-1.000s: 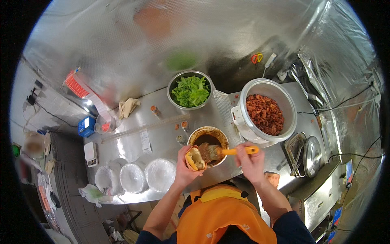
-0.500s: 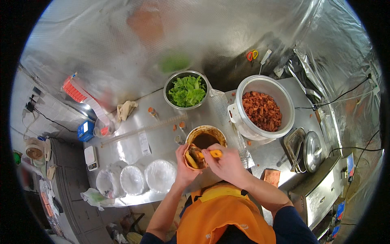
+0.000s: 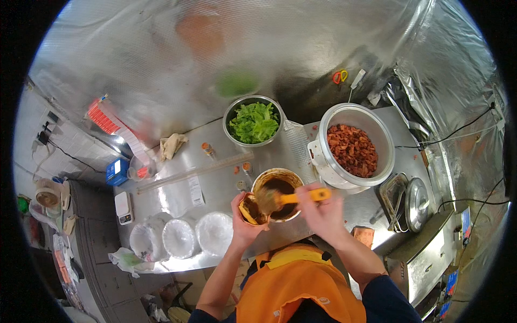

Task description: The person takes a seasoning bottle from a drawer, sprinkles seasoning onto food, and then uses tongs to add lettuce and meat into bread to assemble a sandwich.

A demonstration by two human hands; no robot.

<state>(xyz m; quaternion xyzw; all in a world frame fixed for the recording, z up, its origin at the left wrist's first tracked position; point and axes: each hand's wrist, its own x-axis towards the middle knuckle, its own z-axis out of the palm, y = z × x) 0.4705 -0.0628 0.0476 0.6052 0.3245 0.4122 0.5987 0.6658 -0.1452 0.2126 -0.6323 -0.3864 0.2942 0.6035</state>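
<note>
My left hand [image 3: 245,231] is closed around a folded flatbread [image 3: 250,208] in a paper sleeve; its inside is smeared with dark brown sauce. My right hand [image 3: 323,216] grips the orange handle of a brush [image 3: 306,196]. The wide bristle end, blurred by motion, lies beside the mouth of the bread, over the left side of a sauce bowl [image 3: 293,176]. Brown sauce fills part of that bowl, and its inner wall is streaked with it.
Behind the sauce stands a steel bowl [image 3: 230,138] of green lettuce. A white pot [image 3: 389,145] of chopped reddish meat is at right, near a round lid [image 3: 416,204]. Plastic-covered round containers [image 3: 214,234] line the front left, past them a small scale [image 3: 123,207].
My right hand has drawn the brush back to the right, out of the bread. The bread stays in my left hand, tilted slightly differently. The whole view has shifted a little.
</note>
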